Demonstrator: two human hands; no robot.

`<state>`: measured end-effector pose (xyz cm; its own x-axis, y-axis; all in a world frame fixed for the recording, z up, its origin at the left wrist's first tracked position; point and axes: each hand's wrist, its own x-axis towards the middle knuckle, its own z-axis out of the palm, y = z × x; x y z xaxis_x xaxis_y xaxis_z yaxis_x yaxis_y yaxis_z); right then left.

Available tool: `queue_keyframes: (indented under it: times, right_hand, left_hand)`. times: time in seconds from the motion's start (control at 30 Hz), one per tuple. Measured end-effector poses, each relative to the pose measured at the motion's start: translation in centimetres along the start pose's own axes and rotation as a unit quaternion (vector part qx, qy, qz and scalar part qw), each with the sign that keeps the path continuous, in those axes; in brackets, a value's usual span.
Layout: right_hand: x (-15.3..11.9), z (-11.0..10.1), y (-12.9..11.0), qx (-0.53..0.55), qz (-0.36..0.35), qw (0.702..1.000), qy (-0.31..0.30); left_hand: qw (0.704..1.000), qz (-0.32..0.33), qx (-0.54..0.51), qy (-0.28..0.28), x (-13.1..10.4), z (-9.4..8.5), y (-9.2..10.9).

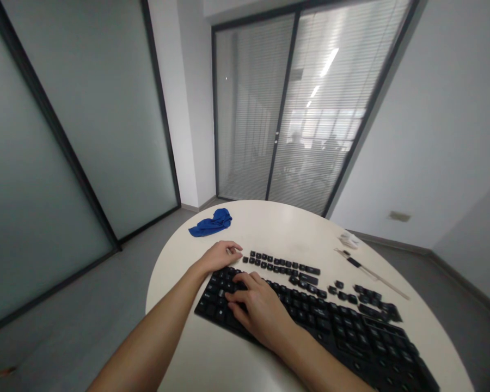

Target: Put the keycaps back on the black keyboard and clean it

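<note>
A black keyboard (306, 316) lies at a slant across the table. My right hand (257, 307) rests over its left part, fingers apart and bent, with the tips on the keys. Beside those fingertips one key spot (221, 293) looks lighter than the rest. Just beyond the keyboard's far left corner is my left hand (222, 255), its fingers loosely curled with a gap between them; I see nothing held. Close to its fingertips begin two rows of loose black keycaps (275, 265), set out along the keyboard's far side.
More loose keycaps (343, 295) lie farther right, with larger clusters (375, 305) behind them. A blue cloth (212, 223) is crumpled at the far left of the round table (265, 218). At the far right are a thin stick-like tool (371, 272) and a small white item (350, 239).
</note>
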<state>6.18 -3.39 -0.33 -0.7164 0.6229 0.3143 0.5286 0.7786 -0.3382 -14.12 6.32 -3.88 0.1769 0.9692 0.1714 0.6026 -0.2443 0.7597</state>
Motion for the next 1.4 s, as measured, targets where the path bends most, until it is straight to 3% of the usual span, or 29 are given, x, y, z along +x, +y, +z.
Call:
queue_keyframes:
  times: [0.47,0.6,0.7,0.8,0.93,1.23,1.3,1.4]
  right_hand:
    - [-0.6,-0.2,0.3,0.020,-0.025,0.999,0.032]
    - [-0.5,-0.8,1.3,0.032,0.010,0.996,0.086]
    - [-0.6,-1.9,2.4,0.019,0.043,0.988,0.145]
    - [-0.7,-2.7,3.1,0.013,0.052,0.982,0.180]
    - [-0.6,-2.7,3.1,0.014,0.046,0.982,0.182]
    - [-0.6,-2.4,3.3,0.037,0.052,0.982,0.178]
    - [-0.6,-2.6,3.0,0.041,0.056,0.983,0.170]
    - [-0.8,-2.4,2.0,0.055,0.054,0.987,0.138]
  left_hand:
    - [0.999,-0.007,0.047,-0.023,0.2,0.5,1.4]
    - [0.999,0.018,0.027,-0.008,-0.5,-0.3,2.8]
    - [0.997,0.079,-0.020,-0.007,-1.3,-1.0,4.3]
    - [0.993,0.105,-0.052,-0.032,-1.9,-1.1,5.6]
    - [0.987,0.125,-0.055,-0.080,-2.2,-0.7,6.5]
    - [0.980,0.149,-0.065,-0.116,-2.3,-0.9,6.6]
    - [0.982,0.145,-0.064,-0.105,-2.1,-0.9,6.4]
    - [0.995,0.092,-0.025,-0.040,-1.6,-0.9,5.2]
